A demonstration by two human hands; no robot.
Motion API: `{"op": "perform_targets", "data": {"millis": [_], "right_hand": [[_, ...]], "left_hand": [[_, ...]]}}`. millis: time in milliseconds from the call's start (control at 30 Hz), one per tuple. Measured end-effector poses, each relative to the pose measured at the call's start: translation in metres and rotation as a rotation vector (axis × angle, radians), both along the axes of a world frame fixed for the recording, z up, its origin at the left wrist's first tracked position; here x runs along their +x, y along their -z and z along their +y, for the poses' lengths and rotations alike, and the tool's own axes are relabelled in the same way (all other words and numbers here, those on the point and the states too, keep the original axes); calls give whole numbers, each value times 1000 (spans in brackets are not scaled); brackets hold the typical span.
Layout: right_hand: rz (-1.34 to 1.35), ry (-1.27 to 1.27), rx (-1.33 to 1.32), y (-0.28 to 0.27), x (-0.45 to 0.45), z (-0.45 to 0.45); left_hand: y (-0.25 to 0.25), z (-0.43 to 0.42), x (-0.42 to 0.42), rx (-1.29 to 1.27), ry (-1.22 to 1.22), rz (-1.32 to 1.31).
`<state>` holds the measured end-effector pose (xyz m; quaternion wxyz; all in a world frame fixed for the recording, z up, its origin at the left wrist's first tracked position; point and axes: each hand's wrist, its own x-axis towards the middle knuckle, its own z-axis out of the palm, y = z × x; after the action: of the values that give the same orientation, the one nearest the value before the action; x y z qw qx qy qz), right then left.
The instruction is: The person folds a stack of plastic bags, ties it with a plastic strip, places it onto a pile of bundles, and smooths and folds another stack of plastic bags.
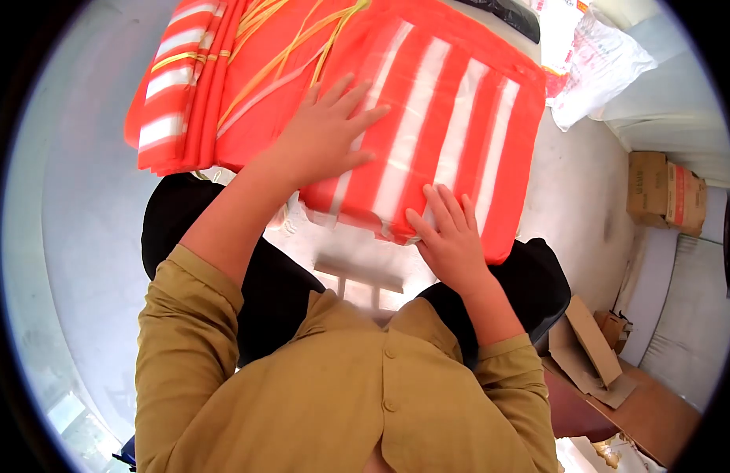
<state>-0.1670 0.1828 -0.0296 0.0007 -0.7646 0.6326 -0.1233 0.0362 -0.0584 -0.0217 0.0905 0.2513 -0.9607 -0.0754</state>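
A stack of red-and-white striped plastic bags [459,110] lies in front of me, its near edge towards my lap. My left hand [325,138] rests on the left part of the stack with its fingers spread. At the near edge, my right hand [451,240] lies against the sheets, fingers stretched out and thumb near the corner. Left of the stack are folded striped bundles [171,102], bound with a thin yellow tie [175,60]. Loose yellow strips [290,39] fan across the red plastic between the bundles and my left hand.
A black plastic item [507,17] lies beyond the stack. White printed bags [593,59] are at the far right. A cardboard box [664,193] stands on the right, with flattened cardboard [589,347] below it. My knees are under the near edge.
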Motion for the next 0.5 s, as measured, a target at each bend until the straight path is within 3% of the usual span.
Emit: {"op": "perform_targets", "data": {"millis": [333,433,500], "right_hand": [[-18,-63,-160,2,11,-1],[-276,-82,-188,3,14,-3],[-446,-27,-66,0,16,-4]], "left_hand": [[-7,16,32,78,32,157],[-19,21,41,422,-35,304],[-25,26,44,590,-124,396]]}}
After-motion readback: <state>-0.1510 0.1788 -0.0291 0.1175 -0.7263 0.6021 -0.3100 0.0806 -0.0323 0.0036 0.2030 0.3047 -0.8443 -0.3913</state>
